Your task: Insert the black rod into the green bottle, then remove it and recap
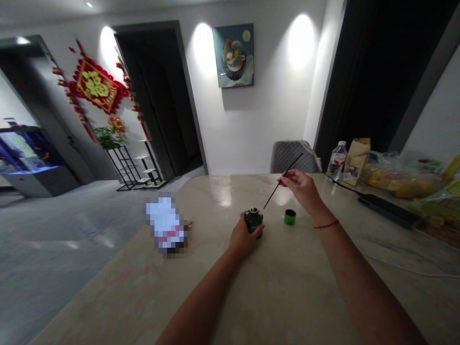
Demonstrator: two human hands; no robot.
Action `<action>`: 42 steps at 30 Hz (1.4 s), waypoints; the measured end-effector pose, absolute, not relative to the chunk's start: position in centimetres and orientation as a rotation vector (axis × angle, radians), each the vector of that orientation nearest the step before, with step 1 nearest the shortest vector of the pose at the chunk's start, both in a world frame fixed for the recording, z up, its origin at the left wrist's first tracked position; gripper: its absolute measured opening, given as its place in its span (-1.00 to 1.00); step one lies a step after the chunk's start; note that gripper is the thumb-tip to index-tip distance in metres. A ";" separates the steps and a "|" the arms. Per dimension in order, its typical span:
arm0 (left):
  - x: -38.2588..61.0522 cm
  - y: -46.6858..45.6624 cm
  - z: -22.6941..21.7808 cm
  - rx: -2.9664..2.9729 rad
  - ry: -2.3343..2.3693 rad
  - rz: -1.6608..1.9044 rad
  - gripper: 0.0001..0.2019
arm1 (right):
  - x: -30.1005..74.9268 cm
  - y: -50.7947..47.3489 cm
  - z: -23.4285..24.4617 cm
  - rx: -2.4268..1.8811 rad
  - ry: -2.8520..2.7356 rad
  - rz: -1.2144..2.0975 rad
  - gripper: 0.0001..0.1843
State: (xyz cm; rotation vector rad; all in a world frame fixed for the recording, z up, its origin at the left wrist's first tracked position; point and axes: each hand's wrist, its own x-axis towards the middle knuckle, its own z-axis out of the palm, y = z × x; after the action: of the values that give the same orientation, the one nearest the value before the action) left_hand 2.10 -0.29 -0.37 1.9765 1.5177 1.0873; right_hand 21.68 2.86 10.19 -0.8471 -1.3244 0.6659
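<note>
My left hand point(243, 235) is wrapped round a small dark green bottle point(253, 220) that stands upright on the beige marble table point(251, 297), its top uncovered. My right hand point(301, 187) pinches a thin dark stick point(283, 180) that slants down to the left, its lower tip just right of the bottle's mouth. A green cap point(290, 216) rests on the table to the right of the bottle, below my right hand.
A blurred-out object point(166, 225) lies on the table at the left. A water bottle point(337, 161), a paper bag point(357, 160), plastic food bags point(406, 179) and a dark flat bar point(386, 209) line the right edge. A grey chair point(293, 156) stands behind the table.
</note>
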 end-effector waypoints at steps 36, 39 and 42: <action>2.3 -0.7 0.3 1.926 1.530 1.087 -0.42 | 16.6 4.1 5.7 -0.932 -1.498 0.949 -0.84; 2.3 -0.8 0.2 1.939 1.523 1.090 -0.43 | 16.5 4.0 5.6 -0.964 -1.552 0.930 -0.88; 2.3 -0.7 0.1 1.959 1.518 1.091 -0.42 | 16.7 4.0 5.5 -0.998 -1.593 0.921 -0.87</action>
State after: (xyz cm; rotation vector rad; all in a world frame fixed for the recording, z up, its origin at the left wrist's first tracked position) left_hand 2.28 -0.66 0.07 1.9591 1.5182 1.0913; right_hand 16.69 4.04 5.54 -0.9978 -1.5934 0.9212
